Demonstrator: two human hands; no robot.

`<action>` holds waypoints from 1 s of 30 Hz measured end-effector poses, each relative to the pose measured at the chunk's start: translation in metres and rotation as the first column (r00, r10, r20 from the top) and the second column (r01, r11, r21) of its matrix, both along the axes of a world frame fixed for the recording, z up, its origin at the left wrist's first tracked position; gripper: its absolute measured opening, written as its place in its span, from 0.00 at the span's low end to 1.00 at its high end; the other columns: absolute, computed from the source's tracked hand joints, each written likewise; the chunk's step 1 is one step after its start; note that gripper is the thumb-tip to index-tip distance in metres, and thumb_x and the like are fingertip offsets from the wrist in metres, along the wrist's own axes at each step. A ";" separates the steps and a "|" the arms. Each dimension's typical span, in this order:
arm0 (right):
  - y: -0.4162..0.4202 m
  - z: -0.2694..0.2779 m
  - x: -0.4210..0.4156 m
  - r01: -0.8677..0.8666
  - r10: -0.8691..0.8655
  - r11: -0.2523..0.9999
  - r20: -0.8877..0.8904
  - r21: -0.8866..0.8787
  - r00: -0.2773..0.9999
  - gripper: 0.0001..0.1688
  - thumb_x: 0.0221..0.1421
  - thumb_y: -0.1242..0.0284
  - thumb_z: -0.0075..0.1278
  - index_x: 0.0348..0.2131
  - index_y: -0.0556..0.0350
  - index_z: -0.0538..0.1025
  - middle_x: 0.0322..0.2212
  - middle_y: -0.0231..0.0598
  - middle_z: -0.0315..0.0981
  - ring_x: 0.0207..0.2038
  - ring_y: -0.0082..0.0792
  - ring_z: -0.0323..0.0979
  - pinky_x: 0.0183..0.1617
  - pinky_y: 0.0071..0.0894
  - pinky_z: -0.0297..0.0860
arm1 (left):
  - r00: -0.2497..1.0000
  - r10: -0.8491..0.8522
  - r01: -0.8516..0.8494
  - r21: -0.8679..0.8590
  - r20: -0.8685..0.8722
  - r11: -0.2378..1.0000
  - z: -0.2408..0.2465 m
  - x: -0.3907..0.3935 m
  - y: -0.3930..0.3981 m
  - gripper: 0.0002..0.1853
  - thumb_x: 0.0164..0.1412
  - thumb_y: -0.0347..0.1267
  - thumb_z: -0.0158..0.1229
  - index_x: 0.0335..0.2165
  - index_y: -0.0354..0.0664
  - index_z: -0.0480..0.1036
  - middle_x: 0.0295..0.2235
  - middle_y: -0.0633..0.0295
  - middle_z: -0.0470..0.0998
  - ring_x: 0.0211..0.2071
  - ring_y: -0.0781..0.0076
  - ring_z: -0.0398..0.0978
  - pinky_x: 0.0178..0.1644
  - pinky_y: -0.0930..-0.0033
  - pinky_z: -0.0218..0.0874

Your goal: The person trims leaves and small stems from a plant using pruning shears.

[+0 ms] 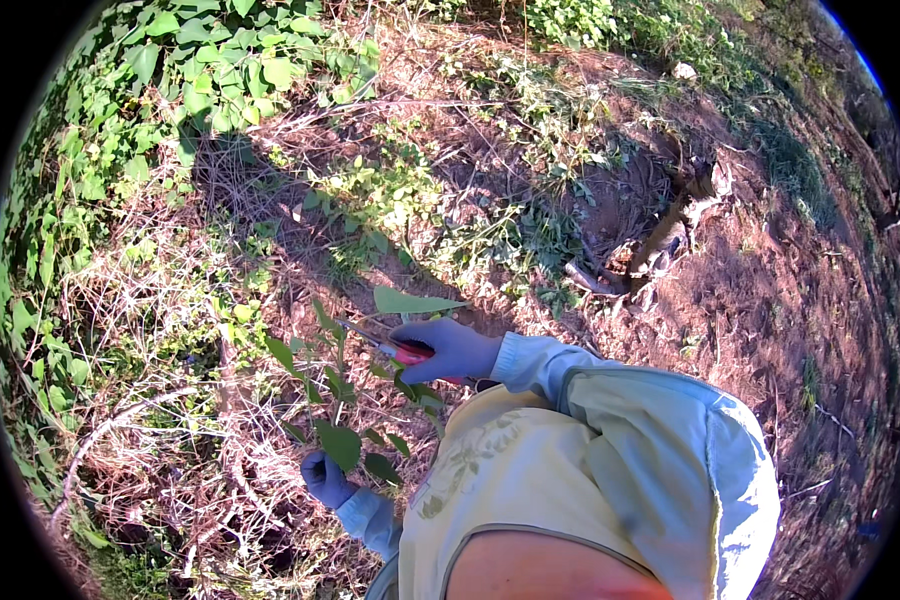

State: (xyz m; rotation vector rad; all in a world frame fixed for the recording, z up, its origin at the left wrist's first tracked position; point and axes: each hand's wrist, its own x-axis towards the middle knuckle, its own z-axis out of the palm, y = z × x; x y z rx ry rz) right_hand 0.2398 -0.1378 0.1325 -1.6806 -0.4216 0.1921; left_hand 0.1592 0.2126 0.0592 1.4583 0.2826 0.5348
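Observation:
My right hand, in a grey-blue glove, grips red-handled pruning shears. Their metal blades point left, to the top of a leafy green shoot. My left hand, also gloved, is lower and to the left, with its fingers curled at the shoot's lower end. A broad leaf partly covers the spot where the stem meets that hand. Another large green leaf sticks out just beyond my right hand. Whether the blades touch the stem cannot be told.
Dry stems and brush cover the ground on the left, with a bent bare branch among them. Dense green vines grow at the upper left. A weathered stump rises from the bare soil on the right.

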 end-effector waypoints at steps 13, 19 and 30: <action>-0.056 -0.004 -0.009 0.095 -0.114 0.978 -0.095 -0.187 0.989 0.44 0.38 0.49 0.55 0.49 0.57 0.65 0.36 0.49 0.68 0.40 0.43 0.69 0.44 0.35 0.64 | 0.990 -0.074 0.065 -0.077 -0.120 0.995 0.023 0.023 -0.062 0.09 0.49 0.21 0.57 0.32 0.40 0.67 0.27 0.57 0.73 0.18 0.73 0.71 0.15 0.77 0.62; -0.097 -0.019 -0.014 0.275 -0.276 0.904 0.044 -0.327 0.960 0.42 0.37 0.51 0.56 0.48 0.54 0.65 0.40 0.47 0.66 0.40 0.46 0.69 0.43 0.38 0.65 | 0.989 -0.051 0.040 -0.077 -0.139 0.996 0.035 0.038 -0.112 0.09 0.49 0.21 0.58 0.31 0.41 0.67 0.20 0.60 0.72 0.14 0.76 0.67 0.15 0.77 0.59; -0.145 -0.012 -0.016 0.333 -0.304 0.901 0.142 -0.278 0.942 0.41 0.35 0.58 0.60 0.49 0.54 0.64 0.39 0.47 0.65 0.41 0.45 0.68 0.44 0.38 0.65 | 0.973 0.049 -0.049 0.006 -0.226 0.999 0.041 0.029 -0.161 0.09 0.48 0.20 0.58 0.30 0.40 0.69 0.22 0.62 0.72 0.15 0.77 0.68 0.16 0.77 0.61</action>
